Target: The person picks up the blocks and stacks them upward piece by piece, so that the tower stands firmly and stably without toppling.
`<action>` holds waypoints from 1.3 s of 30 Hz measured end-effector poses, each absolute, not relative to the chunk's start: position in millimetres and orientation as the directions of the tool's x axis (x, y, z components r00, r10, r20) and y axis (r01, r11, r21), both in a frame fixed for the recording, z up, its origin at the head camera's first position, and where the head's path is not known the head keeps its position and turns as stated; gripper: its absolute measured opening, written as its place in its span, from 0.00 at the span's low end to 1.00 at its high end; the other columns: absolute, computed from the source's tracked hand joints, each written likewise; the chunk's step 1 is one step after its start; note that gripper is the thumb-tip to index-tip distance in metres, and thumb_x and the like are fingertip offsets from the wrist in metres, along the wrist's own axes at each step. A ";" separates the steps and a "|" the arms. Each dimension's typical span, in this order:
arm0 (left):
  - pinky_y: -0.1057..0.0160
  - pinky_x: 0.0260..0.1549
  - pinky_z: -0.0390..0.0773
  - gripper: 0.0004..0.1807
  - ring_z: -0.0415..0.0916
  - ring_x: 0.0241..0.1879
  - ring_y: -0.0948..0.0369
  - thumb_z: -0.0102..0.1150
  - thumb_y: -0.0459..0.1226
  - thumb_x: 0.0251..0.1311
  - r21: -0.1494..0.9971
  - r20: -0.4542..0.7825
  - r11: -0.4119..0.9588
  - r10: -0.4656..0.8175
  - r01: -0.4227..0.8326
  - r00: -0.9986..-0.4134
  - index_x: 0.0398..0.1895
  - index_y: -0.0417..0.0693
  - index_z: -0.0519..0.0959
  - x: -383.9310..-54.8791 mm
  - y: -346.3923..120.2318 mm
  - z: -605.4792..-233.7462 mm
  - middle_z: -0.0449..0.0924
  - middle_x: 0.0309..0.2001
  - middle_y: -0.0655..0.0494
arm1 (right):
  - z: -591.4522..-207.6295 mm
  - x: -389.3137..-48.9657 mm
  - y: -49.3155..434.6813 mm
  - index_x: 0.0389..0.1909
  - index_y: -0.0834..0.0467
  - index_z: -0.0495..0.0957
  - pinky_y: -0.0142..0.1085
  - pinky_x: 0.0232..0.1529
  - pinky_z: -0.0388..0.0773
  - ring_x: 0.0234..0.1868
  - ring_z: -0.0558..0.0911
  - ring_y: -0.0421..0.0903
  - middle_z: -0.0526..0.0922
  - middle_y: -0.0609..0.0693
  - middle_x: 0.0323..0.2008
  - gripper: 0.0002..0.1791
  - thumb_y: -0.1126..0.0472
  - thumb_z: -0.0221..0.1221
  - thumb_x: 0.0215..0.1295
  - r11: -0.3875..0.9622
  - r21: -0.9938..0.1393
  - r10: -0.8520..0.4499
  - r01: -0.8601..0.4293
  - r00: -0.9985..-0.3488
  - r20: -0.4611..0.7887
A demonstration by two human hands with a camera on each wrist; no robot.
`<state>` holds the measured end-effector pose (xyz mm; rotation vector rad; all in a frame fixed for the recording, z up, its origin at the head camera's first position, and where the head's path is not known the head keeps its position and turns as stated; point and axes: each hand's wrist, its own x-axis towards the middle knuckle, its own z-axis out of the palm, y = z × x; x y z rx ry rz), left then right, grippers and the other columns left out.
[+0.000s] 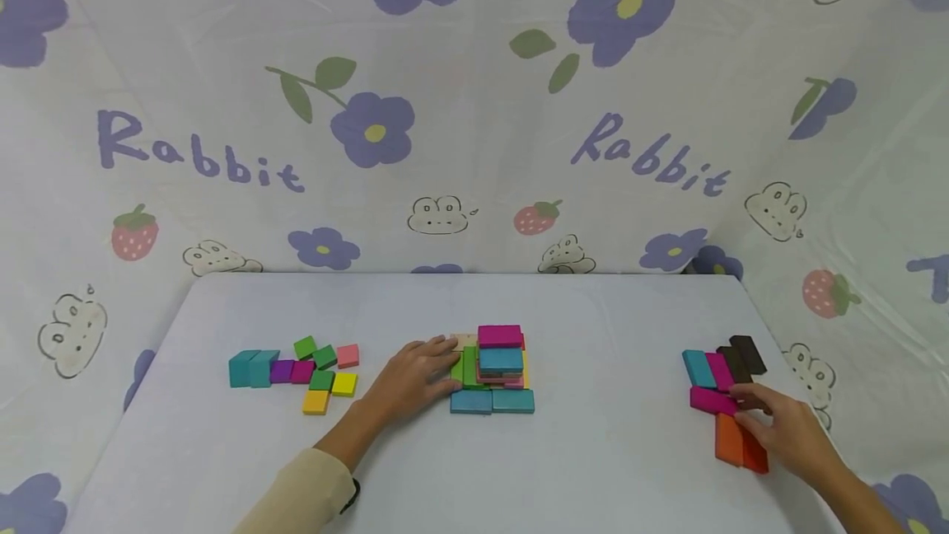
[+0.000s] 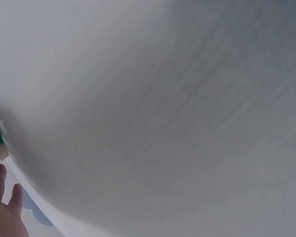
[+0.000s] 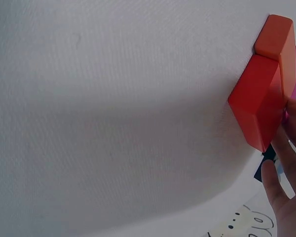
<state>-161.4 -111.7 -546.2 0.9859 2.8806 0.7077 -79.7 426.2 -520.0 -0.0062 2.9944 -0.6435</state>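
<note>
In the head view, my left hand (image 1: 417, 376) rests at the left side of a stacked block pile, its fingers spread along green blocks (image 1: 469, 365). A magenta block (image 1: 500, 336) and a blue block (image 1: 501, 359) lie on top of this pile, with teal blocks (image 1: 471, 402) along its front. At the right, my right hand (image 1: 789, 431) pinches the right end of another magenta block (image 1: 710, 400) between thumb and fingers. An orange block (image 1: 729, 439) and a red block (image 3: 256, 94) lie side by side just under the thumb. The left wrist view shows mostly tablecloth.
Behind the right hand lie a teal block (image 1: 698, 368), a magenta one and dark brown blocks (image 1: 747, 354). Small cubes, including teal (image 1: 261, 369), purple, green, pink (image 1: 348, 355) and yellow (image 1: 344, 384), are scattered at the left. A white cloth covers the table (image 1: 608, 452).
</note>
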 end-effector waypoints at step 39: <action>0.45 0.67 0.64 0.29 0.62 0.72 0.51 0.63 0.52 0.64 0.497 0.083 0.696 0.556 0.518 -0.827 0.65 0.49 0.76 -159.6 -111.2 -544.8 0.69 0.70 0.54 | -520.5 -89.8 391.2 0.54 0.64 0.79 0.49 0.44 0.84 0.43 0.84 0.57 0.85 0.59 0.45 0.23 0.71 0.69 0.56 0.853 -0.508 -0.158 -0.118 -0.987 -0.036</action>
